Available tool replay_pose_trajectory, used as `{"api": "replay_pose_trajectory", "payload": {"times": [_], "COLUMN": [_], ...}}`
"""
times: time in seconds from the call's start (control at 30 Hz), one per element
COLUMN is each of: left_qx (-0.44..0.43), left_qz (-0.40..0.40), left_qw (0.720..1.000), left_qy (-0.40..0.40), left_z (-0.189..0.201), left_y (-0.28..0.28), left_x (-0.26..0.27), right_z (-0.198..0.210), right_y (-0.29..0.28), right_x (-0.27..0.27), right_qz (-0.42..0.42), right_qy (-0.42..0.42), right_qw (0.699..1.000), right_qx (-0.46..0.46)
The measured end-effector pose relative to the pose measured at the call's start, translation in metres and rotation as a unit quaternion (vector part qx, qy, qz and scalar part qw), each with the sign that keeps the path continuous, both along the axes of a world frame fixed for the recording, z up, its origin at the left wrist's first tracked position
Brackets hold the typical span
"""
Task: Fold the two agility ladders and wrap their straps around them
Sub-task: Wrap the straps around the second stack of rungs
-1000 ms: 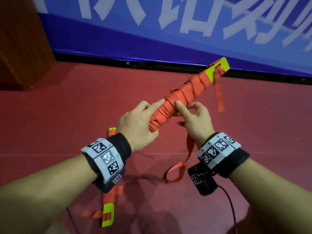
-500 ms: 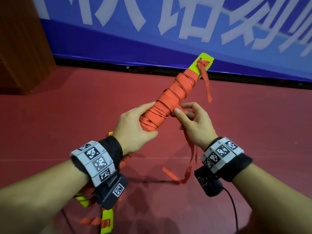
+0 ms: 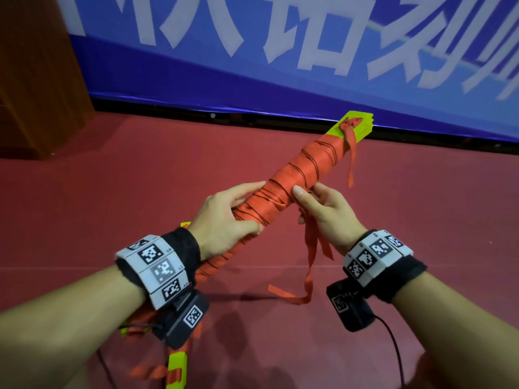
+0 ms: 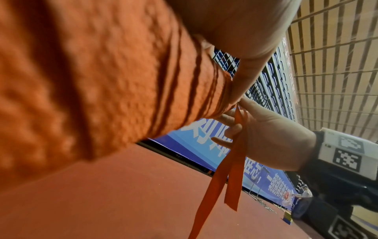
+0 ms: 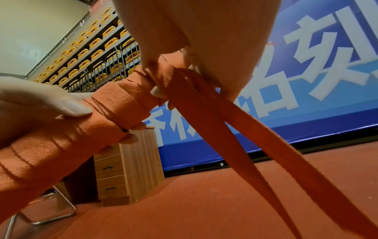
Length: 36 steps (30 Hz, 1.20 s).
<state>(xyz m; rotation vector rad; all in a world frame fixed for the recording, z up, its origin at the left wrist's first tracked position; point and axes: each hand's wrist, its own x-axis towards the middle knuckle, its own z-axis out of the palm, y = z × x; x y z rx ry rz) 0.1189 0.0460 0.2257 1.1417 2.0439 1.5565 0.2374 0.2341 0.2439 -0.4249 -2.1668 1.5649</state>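
A folded agility ladder (image 3: 306, 169), lime-green rungs bundled and wound in orange strap, slants up to the right above the floor. My left hand (image 3: 224, 217) grips the bundle's middle, fingers curled around it. My right hand (image 3: 323, 209) holds the loose orange strap (image 3: 311, 248) against the bundle, thumb pressing on the wraps; the strap's tails (image 5: 235, 145) hang down from it. The wrapped bundle (image 4: 92, 80) fills the left wrist view, with the right hand (image 4: 266, 137) beyond it. A second ladder (image 3: 177, 369), green rungs with loose orange strap, lies on the floor under my left forearm.
Red floor (image 3: 112, 192) all around. A blue banner wall (image 3: 280, 66) runs along the back. A wooden cabinet with drawers (image 5: 126, 166) stands at the left, with a metal chair leg (image 5: 67, 210) beside it. Tiered yellow seats (image 5: 92, 48) rise beyond.
The bundle has tilted, its far end swinging a little toward the right, and the left hand has slid its grip along it. The right hand stays on the strap by the wraps.
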Motion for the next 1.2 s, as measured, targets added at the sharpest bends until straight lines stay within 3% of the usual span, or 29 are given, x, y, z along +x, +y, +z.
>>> {"api": "replay_pose_trajectory", "payload": {"times": [0.13, 0.33, 0.5, 0.63, 0.8, 1.03, 1.2], "left_qx": [0.007, -0.015, -0.105, -0.211, -0.149, -0.098, -0.047], "left_qz": [-0.03, -0.048, -0.027, 0.051, 0.096, 0.118, 0.117], "left_qw": [0.998, 0.997, 0.99, 0.933, 0.916, 0.926, 0.955], "left_qy": [-0.051, -0.061, 0.088, 0.286, 0.361, 0.345, 0.267], "left_z": [0.002, 0.004, 0.006, 0.006, 0.004, 0.005, 0.002], "left_y": [0.001, 0.002, 0.003, 0.004, 0.007, 0.007, 0.005], "left_x": [0.0, 0.0, 0.002, 0.008, 0.011, 0.014, 0.01], "right_z": [0.0, -0.002, -0.005, -0.006, -0.005, 0.001, 0.0], "right_y": [0.002, 0.007, 0.002, -0.002, -0.006, -0.019, -0.019], "right_x": [-0.001, -0.004, -0.01, -0.014, -0.017, -0.009, -0.003], "right_qz": [-0.006, -0.035, -0.072, -0.107, -0.126, -0.092, -0.051], "right_qy": [0.002, 0.016, 0.012, 0.012, 0.007, 0.06, 0.003], "right_qw": [1.0, 0.997, 0.994, 0.991, 0.988, 0.987, 0.998], "right_qx": [-0.016, -0.063, -0.085, -0.075, -0.085, -0.119, -0.031]}}
